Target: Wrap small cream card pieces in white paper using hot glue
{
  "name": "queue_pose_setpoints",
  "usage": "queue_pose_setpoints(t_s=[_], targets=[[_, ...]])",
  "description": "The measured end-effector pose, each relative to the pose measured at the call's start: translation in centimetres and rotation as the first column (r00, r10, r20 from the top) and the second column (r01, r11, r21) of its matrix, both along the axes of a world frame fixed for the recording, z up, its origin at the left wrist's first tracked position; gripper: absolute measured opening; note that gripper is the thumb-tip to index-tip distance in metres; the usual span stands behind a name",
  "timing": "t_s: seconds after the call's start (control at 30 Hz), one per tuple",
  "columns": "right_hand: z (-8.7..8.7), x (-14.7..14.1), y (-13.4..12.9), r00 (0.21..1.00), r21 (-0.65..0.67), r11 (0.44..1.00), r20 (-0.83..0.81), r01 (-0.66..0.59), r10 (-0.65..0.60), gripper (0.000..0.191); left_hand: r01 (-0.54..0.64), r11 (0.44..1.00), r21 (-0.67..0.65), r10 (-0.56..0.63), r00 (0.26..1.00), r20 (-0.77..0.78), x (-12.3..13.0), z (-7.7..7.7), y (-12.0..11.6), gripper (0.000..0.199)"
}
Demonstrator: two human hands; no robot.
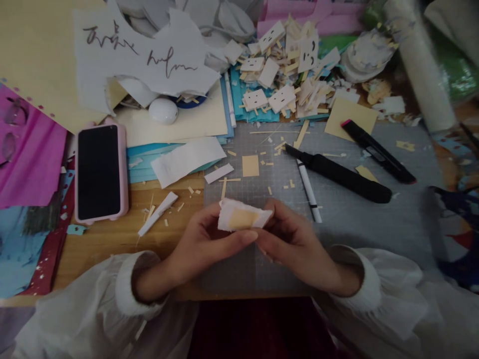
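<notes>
Between my two hands is a small white paper piece (242, 217) with a yellowish patch at its middle. My left hand (209, 244) grips its left and lower edge, the thumb lying along the bottom. Fingers of my right hand (294, 244) pinch its right end. Both hands hold it above the front of the grey cutting mat (374, 219). Beyond them on the mat lie a small yellow paper square (250, 165), narrow yellow strips and scraps. A white pen (310, 192) and a black craft tool (340, 174) rest to the right.
A pink-cased phone (98, 172) lies at the left. White paper figures with drawn faces (283, 98) are heaped at the back. A black and pink cutter (377, 151) lies at the right, partly over a yellow sheet (352, 117). A white mouse (163, 110) sits back left.
</notes>
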State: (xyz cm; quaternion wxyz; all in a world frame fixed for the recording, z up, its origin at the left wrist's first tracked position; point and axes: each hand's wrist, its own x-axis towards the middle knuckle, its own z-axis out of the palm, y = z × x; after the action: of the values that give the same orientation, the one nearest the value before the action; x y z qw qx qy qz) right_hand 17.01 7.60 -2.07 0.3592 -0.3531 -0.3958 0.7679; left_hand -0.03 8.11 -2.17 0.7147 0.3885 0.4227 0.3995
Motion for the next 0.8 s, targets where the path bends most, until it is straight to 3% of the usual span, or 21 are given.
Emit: queue_pose_setpoints(t_s=[0.1,0.2,0.43,0.67,0.8], targets=[[0.1,0.0,-0.1,0.999,-0.009,0.999,0.023,-0.042,0.042,0.022,0.008,0.999,0.036,-0.005,0.996,-0.088,-0.1,0.0,0.1,0.015],[0.2,0.3,0.2,0.997,0.007,0.998,0.045,-0.069,0.069,0.022,-0.001,0.999,-0.048,-0.005,0.993,-0.121,-0.5,-0.2,0.1,0.022],[0.6,1.9,1.6,0.987,0.135,0.988,0.151,-0.074,0.053,0.018,0.208,0.961,-0.180,-0.192,0.976,0.101,-1.3,-0.2,0.2,0.020],[1.4,2.0,1.7,0.965,0.169,0.966,0.207,-0.197,0.160,0.011,0.206,0.946,-0.249,-0.188,0.978,0.095,-1.1,0.3,0.3,0.022],[1.2,2.0,1.5,0.959,0.157,0.962,0.212,-0.222,0.187,0.011,0.219,0.953,-0.207,-0.199,0.973,0.116,-0.9,0.5,0.4,0.018]])
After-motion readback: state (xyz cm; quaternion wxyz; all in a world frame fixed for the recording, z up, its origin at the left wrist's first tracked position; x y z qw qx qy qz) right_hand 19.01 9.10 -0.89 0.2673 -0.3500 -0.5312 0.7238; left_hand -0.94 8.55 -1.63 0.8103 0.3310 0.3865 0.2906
